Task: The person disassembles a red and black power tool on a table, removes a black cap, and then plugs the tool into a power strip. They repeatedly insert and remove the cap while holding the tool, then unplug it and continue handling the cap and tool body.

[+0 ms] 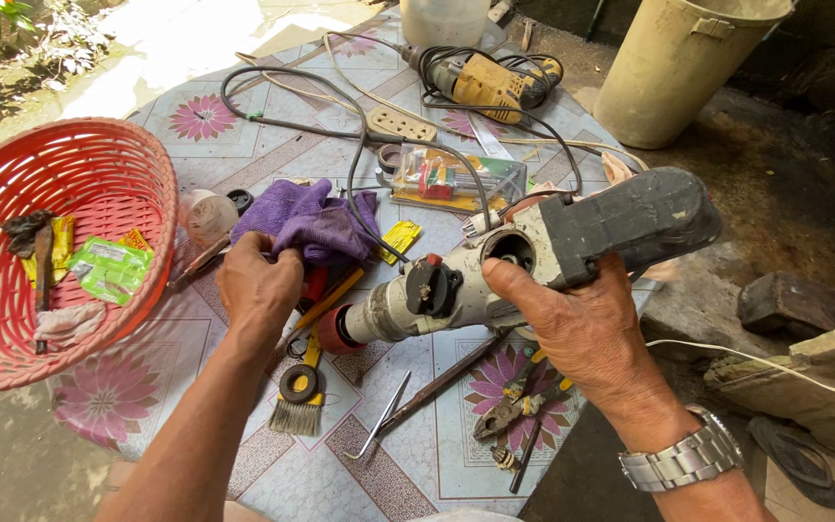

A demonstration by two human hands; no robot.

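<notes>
**Drill held up while the cloth was taken**

The right hand [582, 324] was clamped around the grey drill [533, 261], holding it above the middle of the table [388, 464]. The left hand [255, 290] closed on the purple cloth [311, 224], lying just left of the drill. The step seemed to be cleaning; the next move probably needed the cloth brought onto the drill body.
</notes>
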